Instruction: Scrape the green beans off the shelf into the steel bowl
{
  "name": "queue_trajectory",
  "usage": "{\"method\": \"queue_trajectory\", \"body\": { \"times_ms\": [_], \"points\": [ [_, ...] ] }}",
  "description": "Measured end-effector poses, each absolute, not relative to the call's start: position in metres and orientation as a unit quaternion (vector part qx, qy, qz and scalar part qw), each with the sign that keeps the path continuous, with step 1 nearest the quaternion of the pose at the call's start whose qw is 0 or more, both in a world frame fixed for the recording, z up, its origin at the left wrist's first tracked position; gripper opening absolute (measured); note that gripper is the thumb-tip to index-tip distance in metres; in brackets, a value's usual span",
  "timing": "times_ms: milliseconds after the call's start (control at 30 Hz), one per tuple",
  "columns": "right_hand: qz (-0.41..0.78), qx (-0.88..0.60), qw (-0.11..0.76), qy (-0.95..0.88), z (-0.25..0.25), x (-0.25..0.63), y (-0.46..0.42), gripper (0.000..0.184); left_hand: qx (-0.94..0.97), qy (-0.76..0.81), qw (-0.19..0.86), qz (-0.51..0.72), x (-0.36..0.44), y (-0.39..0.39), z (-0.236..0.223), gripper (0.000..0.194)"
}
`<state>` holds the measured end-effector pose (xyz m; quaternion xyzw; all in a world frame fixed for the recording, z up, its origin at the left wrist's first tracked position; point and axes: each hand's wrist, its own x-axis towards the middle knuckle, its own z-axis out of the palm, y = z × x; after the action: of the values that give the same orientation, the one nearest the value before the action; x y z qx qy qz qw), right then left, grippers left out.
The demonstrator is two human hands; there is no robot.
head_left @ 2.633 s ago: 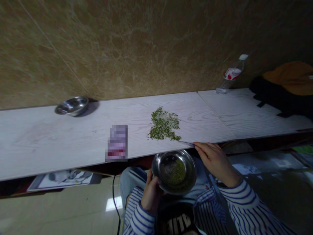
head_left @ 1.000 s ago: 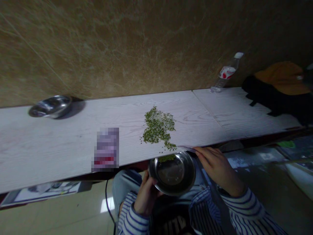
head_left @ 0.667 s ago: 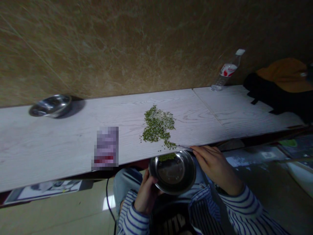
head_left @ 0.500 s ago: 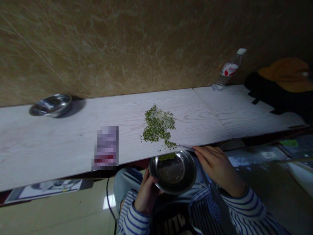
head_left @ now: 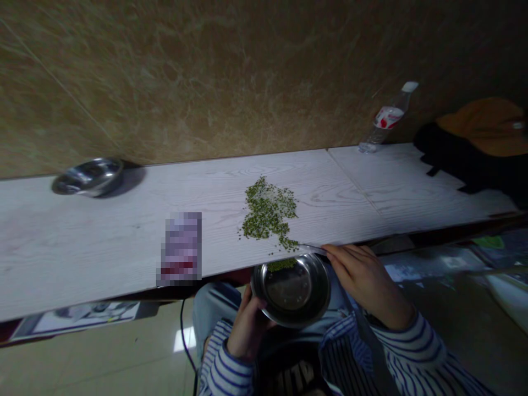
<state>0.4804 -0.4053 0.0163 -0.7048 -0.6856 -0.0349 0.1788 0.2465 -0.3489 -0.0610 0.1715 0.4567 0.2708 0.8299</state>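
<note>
Small green mung beans (head_left: 266, 217) lie scattered in a loose patch on the white wood-grain tabletop (head_left: 198, 192), with some pale grains among them. At the table's front edge, my left hand (head_left: 249, 316) is closed on the rim of a steel bowl (head_left: 289, 297), held just below the tabletop and tilted. Some beans rest inside the bowl against its far wall. My right hand (head_left: 363, 278) is closed around a thin metal utensil (head_left: 312, 247). Its tip touches the near end of the bean patch; whether it is a spoon I cannot tell.
Another steel bowl (head_left: 88, 177) stands at the back left by the wall. A blurred-out flat item (head_left: 180, 247) lies near the front edge. At the back right stand a plastic bottle (head_left: 385, 121) and an orange and black cap (head_left: 480, 129).
The view has shifted very slightly. My right hand and the utensil have barely moved; the bowl stays in my left hand.
</note>
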Motion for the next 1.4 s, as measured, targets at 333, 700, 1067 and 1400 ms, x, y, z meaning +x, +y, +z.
{"method": "queue_trajectory", "body": {
  "times_ms": [333, 700, 1067, 1400],
  "points": [
    [-0.025, -0.7, 0.188, -0.689, 0.018, 0.472, -0.404, 0.024, 0.164, 0.467, 0.821, 0.284, 0.244, -0.35, -0.056, 0.053],
    [-0.037, -0.697, 0.179, -0.693, 0.017, 0.474, -0.41, 0.027, 0.165, 0.464, 0.822, 0.285, 0.245, -0.352, -0.057, 0.053],
    [-0.032, -0.697, 0.179, -0.693, 0.016, 0.474, -0.413, 0.025, 0.162, 0.459, 0.827, 0.281, 0.245, -0.352, -0.056, 0.057],
    [-0.025, -0.699, 0.173, -0.694, 0.015, 0.473, -0.415, 0.027, 0.171, 0.463, 0.826, 0.275, 0.246, -0.353, -0.054, 0.052]
  ]
}}
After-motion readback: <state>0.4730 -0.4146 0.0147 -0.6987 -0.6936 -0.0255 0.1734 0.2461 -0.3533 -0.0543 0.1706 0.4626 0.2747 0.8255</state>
